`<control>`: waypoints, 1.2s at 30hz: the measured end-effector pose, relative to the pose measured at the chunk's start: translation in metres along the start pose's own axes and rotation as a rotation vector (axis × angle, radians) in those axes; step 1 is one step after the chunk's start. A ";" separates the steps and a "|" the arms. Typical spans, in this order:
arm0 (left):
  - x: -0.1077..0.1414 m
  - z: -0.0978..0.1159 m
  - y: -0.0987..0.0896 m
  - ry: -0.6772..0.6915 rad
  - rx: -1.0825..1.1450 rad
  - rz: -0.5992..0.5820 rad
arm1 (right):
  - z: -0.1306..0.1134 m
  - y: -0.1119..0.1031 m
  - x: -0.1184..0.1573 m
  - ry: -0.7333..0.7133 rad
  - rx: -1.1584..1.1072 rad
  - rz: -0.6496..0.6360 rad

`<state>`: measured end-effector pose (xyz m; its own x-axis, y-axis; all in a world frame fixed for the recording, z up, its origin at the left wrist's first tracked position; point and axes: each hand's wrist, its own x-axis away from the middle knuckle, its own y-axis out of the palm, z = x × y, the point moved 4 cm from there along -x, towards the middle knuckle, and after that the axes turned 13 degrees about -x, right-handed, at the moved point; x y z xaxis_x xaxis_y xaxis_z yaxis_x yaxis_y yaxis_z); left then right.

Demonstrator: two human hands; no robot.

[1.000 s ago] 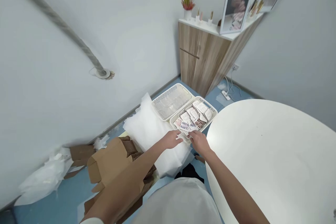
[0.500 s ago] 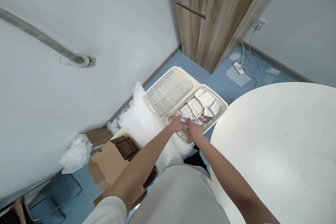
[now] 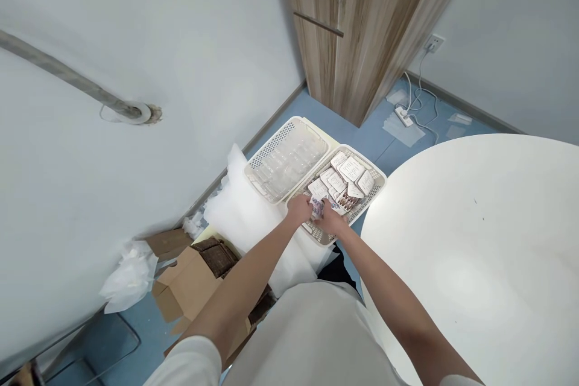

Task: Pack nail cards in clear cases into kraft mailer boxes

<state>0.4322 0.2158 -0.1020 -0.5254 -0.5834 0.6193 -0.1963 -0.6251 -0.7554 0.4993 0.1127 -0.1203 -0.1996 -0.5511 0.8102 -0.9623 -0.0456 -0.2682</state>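
Observation:
Both hands meet over the near end of a white basket that holds several white cards and some brown-patterned pieces. A small card with purple spots is between them. My left hand pinches its left side, and my right hand has its fingers closed on the right side. Fine detail at the fingertips is too small to tell. Beside this basket, on its left, is a second white basket with clear plastic pieces in it.
White foam sheeting lies left of the baskets, with an open cardboard box nearer me. A round white table stands at right. Beyond are a wooden cabinet and a power strip with cables on the floor.
The view has shifted slightly. The spotted card is turned a little between my hands, and my right hand has tilted, its fingers reaching further left.

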 end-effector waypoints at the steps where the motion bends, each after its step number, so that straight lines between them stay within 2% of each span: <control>1: 0.002 -0.001 -0.002 -0.001 0.009 0.006 | -0.001 -0.001 0.003 -0.004 -0.007 0.009; 5: 0.008 -0.006 -0.009 -0.012 0.063 0.021 | -0.007 -0.008 0.020 -0.044 0.028 0.058; 9: 0.015 -0.010 -0.017 -0.029 0.111 0.041 | -0.009 -0.012 0.040 -0.079 0.154 0.165; 12: 0.023 -0.013 -0.019 -0.062 0.228 0.041 | -0.008 -0.011 0.050 -0.144 0.155 0.199; 14: 0.028 -0.016 -0.016 -0.076 0.316 0.041 | -0.009 -0.012 0.050 -0.203 0.055 0.182; 16: 0.032 -0.019 -0.011 -0.073 0.373 0.058 | -0.011 -0.013 0.046 -0.229 -0.138 0.140; 19: 0.035 -0.026 -0.002 -0.080 0.474 0.097 | -0.012 -0.014 0.033 -0.192 -0.552 0.107; 21: 0.034 -0.030 0.004 -0.094 0.547 0.112 | -0.012 -0.013 0.022 -0.165 -0.735 0.126; 26: 0.036 -0.037 0.014 -0.126 0.719 0.106 | -0.005 -0.004 -0.001 -0.105 -0.871 0.200; 31: 0.041 -0.040 0.019 -0.094 0.962 0.081 | 0.001 0.002 -0.015 -0.043 -0.980 0.268; 36: 0.045 -0.043 0.022 -0.122 0.982 0.094 | -0.002 0.004 -0.018 -0.020 -1.034 0.330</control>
<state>0.3687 0.1980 -0.0996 -0.4044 -0.6672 0.6255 0.6433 -0.6937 -0.3239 0.4983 0.1240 -0.1350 -0.4831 -0.4211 0.7677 -0.5533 0.8263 0.1051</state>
